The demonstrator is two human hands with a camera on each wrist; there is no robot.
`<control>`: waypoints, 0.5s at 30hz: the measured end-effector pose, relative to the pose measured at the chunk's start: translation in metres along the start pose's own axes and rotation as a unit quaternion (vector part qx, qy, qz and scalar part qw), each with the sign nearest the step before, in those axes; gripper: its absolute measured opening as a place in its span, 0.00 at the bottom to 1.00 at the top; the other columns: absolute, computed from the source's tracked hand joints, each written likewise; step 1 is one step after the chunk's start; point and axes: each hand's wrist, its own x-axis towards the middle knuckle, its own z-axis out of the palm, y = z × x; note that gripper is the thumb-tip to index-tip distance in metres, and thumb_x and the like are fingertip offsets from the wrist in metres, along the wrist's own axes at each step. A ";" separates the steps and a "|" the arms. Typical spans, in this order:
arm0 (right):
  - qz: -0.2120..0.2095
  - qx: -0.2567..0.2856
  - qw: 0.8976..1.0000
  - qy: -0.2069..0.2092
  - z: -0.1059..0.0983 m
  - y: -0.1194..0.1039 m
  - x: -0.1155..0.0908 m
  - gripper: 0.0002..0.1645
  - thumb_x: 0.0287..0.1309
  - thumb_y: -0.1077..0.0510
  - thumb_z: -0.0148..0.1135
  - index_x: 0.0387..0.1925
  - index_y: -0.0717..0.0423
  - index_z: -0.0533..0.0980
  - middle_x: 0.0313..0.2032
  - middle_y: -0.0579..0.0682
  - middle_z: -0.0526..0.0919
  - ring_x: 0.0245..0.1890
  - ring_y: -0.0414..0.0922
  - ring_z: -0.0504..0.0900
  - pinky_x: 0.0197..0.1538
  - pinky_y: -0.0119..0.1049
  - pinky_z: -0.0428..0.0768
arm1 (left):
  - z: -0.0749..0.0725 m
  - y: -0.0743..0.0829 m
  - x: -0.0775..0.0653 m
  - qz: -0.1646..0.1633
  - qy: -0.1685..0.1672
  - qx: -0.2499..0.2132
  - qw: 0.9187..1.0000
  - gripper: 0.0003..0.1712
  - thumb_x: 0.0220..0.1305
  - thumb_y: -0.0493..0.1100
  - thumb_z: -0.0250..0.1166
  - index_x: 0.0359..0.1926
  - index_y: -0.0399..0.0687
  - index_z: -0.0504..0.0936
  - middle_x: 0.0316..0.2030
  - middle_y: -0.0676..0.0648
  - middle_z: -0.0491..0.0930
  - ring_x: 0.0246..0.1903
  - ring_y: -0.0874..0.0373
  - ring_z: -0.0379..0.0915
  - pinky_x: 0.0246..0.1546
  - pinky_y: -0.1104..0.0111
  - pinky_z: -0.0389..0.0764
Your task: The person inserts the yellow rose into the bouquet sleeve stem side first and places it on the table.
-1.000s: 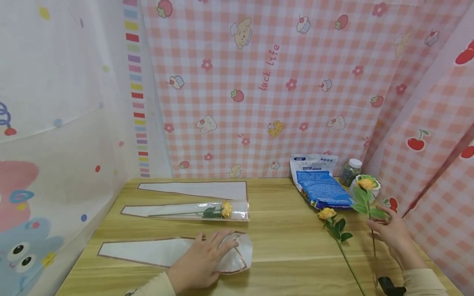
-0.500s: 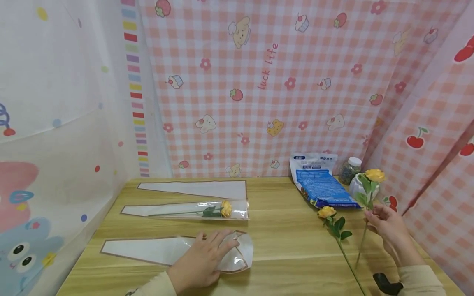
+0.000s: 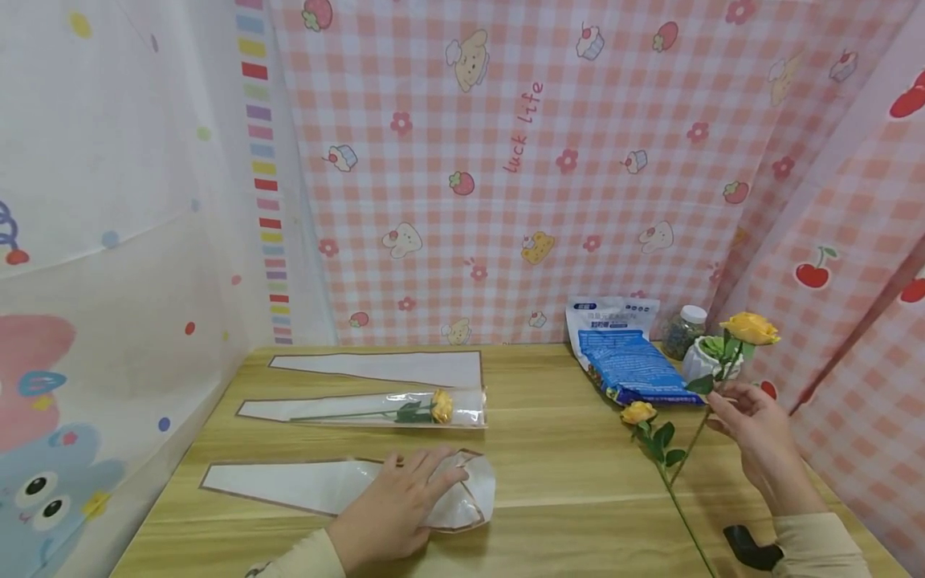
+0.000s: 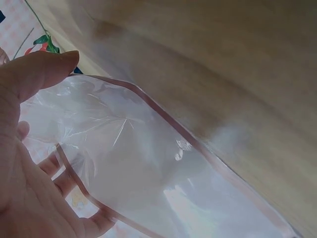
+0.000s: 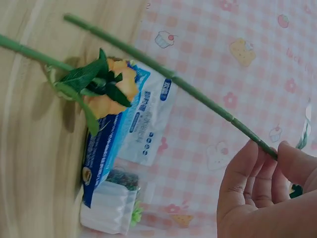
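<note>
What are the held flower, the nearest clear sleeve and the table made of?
Flower: perhaps matte fabric, given its soft-looking petals; the satiny, ringed stem suggests plastic.
Sleeve: probably thin, glossy plastic film, since it creases and throws bright glints.
Table: wood or smooth wood-look laminate, judging by its grain.

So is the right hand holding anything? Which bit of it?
The right hand pinches a yellow rose by its green stem, near its leaves.
</note>
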 end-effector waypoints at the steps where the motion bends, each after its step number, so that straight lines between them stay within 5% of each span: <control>1: -0.003 0.000 1.000 -0.002 0.001 -0.001 0.000 0.07 0.68 0.60 0.64 0.44 0.51 0.75 0.37 0.37 0.79 0.35 0.34 0.80 0.36 0.30 0.83 | 0.000 0.000 0.000 0.000 -0.001 0.001 1.000 0.49 0.48 0.59 0.75 0.70 0.57 0.64 0.68 0.43 0.67 0.61 0.51 0.69 0.43 0.54 0.75; 15: -0.067 -0.118 0.991 -0.002 0.050 -0.023 -0.015 0.08 0.74 0.66 0.52 0.51 0.60 0.72 0.36 0.35 0.78 0.35 0.33 0.80 0.37 0.27 0.83 | 0.000 0.000 0.002 0.003 -0.003 -0.003 1.000 0.49 0.49 0.59 0.75 0.70 0.57 0.64 0.68 0.43 0.66 0.63 0.52 0.68 0.42 0.54 0.75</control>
